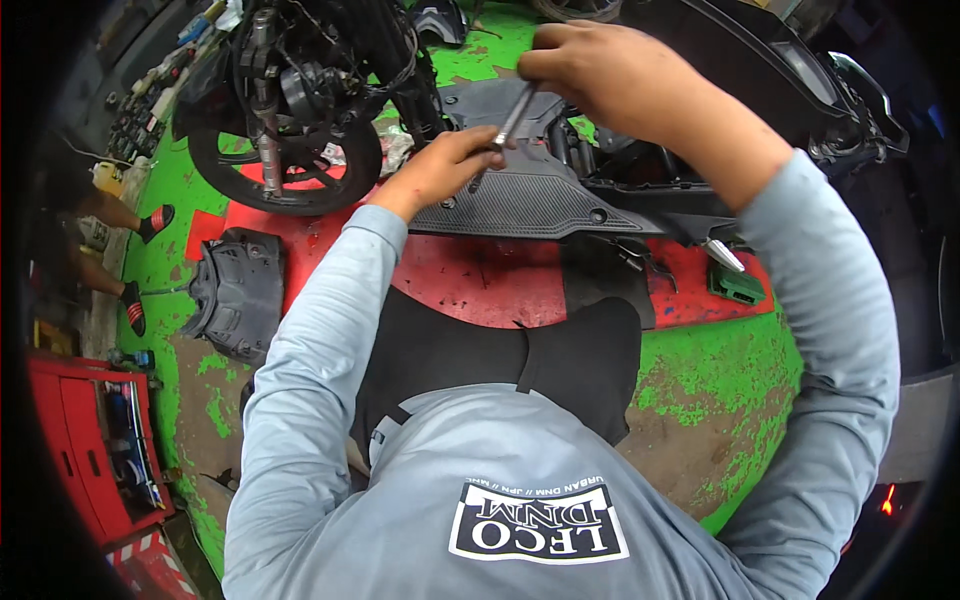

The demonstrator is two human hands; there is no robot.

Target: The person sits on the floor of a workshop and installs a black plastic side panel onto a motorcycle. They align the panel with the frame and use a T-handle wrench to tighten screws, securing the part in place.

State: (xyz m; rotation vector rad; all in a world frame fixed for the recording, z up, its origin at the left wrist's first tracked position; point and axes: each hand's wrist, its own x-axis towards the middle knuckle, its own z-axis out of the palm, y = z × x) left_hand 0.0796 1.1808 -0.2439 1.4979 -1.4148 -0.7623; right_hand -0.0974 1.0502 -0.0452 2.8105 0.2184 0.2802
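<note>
A long silver wrench [516,116] slants between my two hands above the dark floorboard panel [530,200] of a partly stripped scooter. My left hand [446,168] is closed round its lower end, close over the panel's front part. Higher up, my right hand [605,80] has its fingers curled at the wrench's upper end. A dark shaft shows just below my left fingers, pointing down at the panel; its tip is too small to make out. The panel has a carbon-look texture and a round bolt hole near its rear.
The scooter's front wheel [285,165] stands to the left, its fork bare. A loose black plastic cover [240,290] lies on the floor beside it. A green box-like part [737,284] rests on the red mat [480,280]. A red tool cabinet [95,440] and another person's feet [150,222] are at left.
</note>
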